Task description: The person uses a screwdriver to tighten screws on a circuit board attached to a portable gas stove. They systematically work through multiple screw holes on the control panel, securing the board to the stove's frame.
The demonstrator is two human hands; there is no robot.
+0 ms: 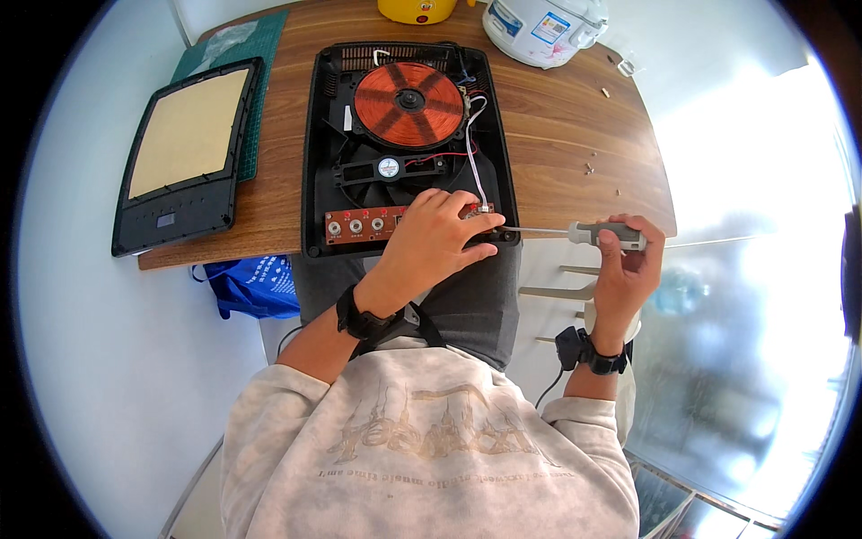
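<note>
In front of me lies the black base of an opened induction cooker (314, 193), with a round copper coil (395, 112) at its far end. A reddish-brown circuit board (346, 226) with round buttons runs along its near edge. My left hand (431, 235) grips this board's right part, fingers curled over it and thumb toward the near rim. The board's covered right end is partly hidden by the fingers. In my right hand (628, 260) is a grey-and-white screwdriver (584, 234), held sideways. Its shaft points left, the tip close to my left fingertips at the base's near right corner.
The cooker's black top panel (171, 211) leans on a green cutting mat (256, 117) at left. A white rice cooker (539, 31) and a yellow appliance (415, 9) stand behind. Small screws (590, 168) lie on the wooden table (575, 117). A blue bag (256, 286) sits below.
</note>
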